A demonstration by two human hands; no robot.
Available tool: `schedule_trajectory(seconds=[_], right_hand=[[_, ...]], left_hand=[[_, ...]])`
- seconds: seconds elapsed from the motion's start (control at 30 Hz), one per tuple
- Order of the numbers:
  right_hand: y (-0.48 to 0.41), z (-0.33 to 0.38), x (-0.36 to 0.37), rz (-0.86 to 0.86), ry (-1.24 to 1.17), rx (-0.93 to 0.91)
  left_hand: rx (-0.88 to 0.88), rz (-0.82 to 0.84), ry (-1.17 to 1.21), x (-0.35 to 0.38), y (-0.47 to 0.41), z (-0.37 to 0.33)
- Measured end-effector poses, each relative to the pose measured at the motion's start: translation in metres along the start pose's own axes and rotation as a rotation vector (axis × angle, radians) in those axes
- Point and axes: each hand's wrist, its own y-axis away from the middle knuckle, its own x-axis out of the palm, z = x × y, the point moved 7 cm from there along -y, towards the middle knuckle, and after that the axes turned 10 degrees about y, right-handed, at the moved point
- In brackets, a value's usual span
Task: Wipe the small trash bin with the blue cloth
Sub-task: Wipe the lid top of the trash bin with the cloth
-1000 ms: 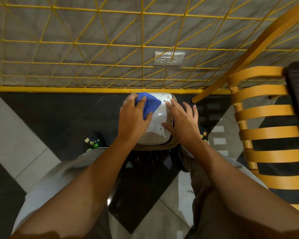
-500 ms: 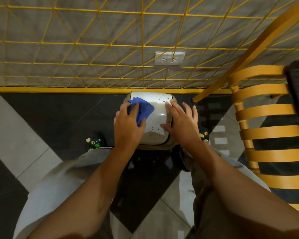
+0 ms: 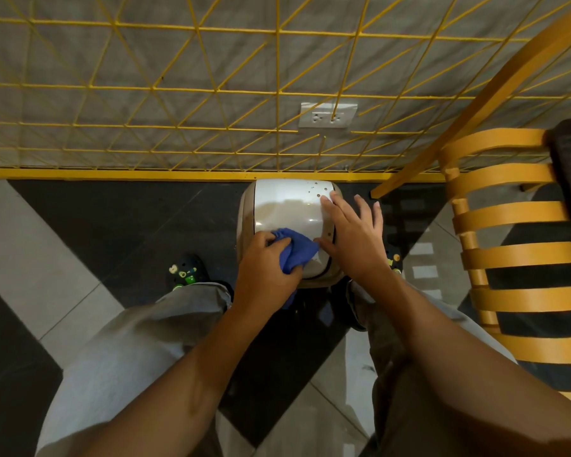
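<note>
The small trash bin point(image 3: 290, 212) is set on dark floor point(image 3: 96, 225) tile, its far edge just beside the yellow base rail point(image 3: 112, 174) of the wall. Its white lid is seen from above, w/ brown specks at the far-right corner. The blue cloth point(image 3: 299, 250) is bunched on the lid's near edge and gripped by the left hand point(image 3: 266, 270), fingers curled round it. The right hand point(image 3: 355, 240) is laid flat on the lid's right side, fingers straight and spread, thumb just beside the cloth.

Open floor is left to the bin's left. On the right, room is narrowed by a slanted yellow beam point(image 3: 396, 175) and a yellow slatted chair point(image 3: 508, 216), the latter cut off at the frame edge.

The bin's near wall and base are hidden by both hands. The right shoe point(image 3: 393, 258) is mostly covered by the right hand; the left shoe point(image 3: 187, 272) is partly covered by a trouser leg. A wall outlet point(image 3: 327, 115) is seen behind the yellow wire grid point(image 3: 211, 92).
</note>
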Motion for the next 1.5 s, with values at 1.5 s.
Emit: schedule_trajectory(seconds=[1.5], right_hand=[[-0.022,-0.013,-0.035,0.053,-0.417,0.177]], left_hand=[[0.144,0.082,-0.445,-0.014,-0.065,0.006]])
